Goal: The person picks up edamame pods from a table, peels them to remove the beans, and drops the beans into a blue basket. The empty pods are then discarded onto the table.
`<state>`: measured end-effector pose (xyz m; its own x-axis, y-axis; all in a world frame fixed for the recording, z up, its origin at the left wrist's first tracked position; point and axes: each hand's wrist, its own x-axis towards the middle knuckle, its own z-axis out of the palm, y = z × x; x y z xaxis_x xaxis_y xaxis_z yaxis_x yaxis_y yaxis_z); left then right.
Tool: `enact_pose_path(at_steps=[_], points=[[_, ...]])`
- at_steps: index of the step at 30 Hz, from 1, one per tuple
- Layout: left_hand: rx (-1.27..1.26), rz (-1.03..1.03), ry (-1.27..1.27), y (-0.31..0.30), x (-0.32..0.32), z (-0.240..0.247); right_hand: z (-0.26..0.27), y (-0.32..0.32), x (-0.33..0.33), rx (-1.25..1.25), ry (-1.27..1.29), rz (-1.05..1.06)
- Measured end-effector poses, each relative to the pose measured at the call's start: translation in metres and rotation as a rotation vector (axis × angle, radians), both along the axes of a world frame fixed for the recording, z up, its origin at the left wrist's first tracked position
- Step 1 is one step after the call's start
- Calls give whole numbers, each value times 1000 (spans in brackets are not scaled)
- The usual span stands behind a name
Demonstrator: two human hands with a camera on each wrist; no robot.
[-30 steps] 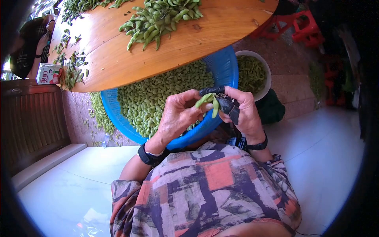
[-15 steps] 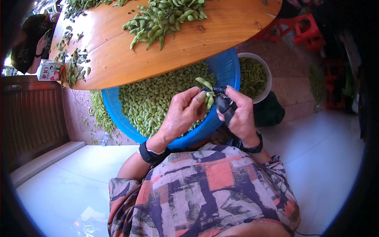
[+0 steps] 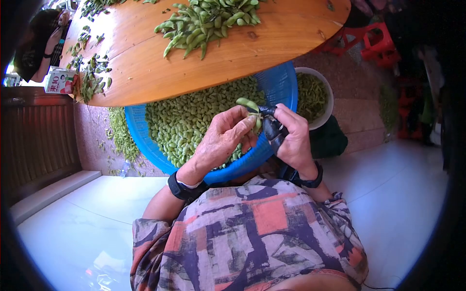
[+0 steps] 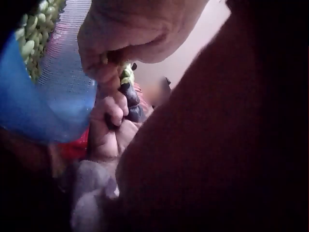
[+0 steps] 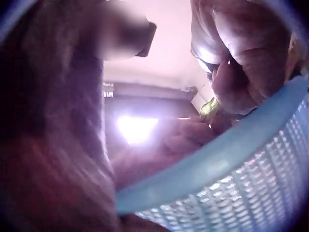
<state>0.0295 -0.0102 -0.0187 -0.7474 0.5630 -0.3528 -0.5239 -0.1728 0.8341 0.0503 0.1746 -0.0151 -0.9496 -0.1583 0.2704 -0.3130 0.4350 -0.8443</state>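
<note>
In the head view my left hand (image 3: 224,135) pinches a small cluster of green soybean pods (image 3: 248,104) between thumb and fingers. My right hand (image 3: 295,141) meets it from the other side, its black-wrapped thumb and forefinger gripping the same cluster. One pod sticks up above the fingertips, and another hangs below, partly covered. Both hands are over the near right part of a blue basket (image 3: 137,127) filled with shelled green beans (image 3: 187,119). A bit of green pod (image 4: 128,73) shows between the hands in the left wrist view.
A wooden table (image 3: 126,80) overhangs the basket's far side, bearing a heap of pods (image 3: 208,24), scattered leaves and a carton (image 3: 59,81). Right of the basket stands a white bucket (image 3: 330,99) of green pieces. Red stools (image 3: 379,46) are farther back. Another person's arm shows at far left.
The pods have turned between my fingers: one that hung down now points up and left. Both hands stay close together over the basket. The view has shifted slightly.
</note>
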Motion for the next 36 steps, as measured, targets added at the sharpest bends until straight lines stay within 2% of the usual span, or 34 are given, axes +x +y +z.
enact_pose_path(at_steps=[4, 8, 10, 14, 16, 20, 22, 24, 26, 27, 29, 31, 33, 34, 36], points=[[66, 61, -32, 2, -1, 1, 2, -4, 8, 144, 100, -33], [187, 56, -137, 0, -5, -8, -3, -7, 3, 138, 257, -32], [234, 103, -193, 6, -2, -5, 1, -3, -1, 11, 87, 38], [237, 180, -266, 11, -1, 3, -7, -2, -4, -38, 48, 40], [202, 182, -246, 11, -1, 1, -7, -3, -3, 35, 104, 16], [117, 123, -159, 8, 0, -8, -4, 0, -5, -64, -41, 71], [149, 95, -160, 3, 2, -20, -2, 1, -4, -172, -234, 66], [182, 63, -155, -2, -1, -21, 1, 0, -5, -218, -241, 47], [17, -53, -92, -6, -5, -15, 1, 2, -4, -267, -245, 26], [14, -60, -85, -7, -5, -10, -1, 6, -3, -284, -257, 7], [-162, 11, 165, -8, -1, 1, -1, 15, -3, -303, -259, -23], [-182, 7, 244, -10, -3, 5, 2, 22, -6, -128, -88, 46], [-285, -3, 441, -10, -5, 3, 7, 21, -6, -97, -28, 47], [-288, -5, 442, -8, -6, 3, 8, 20, -7, -63, 27, 52], [-411, 14, 527, -4, -6, 2, 10, 18, -7, -75, -20, 43]])
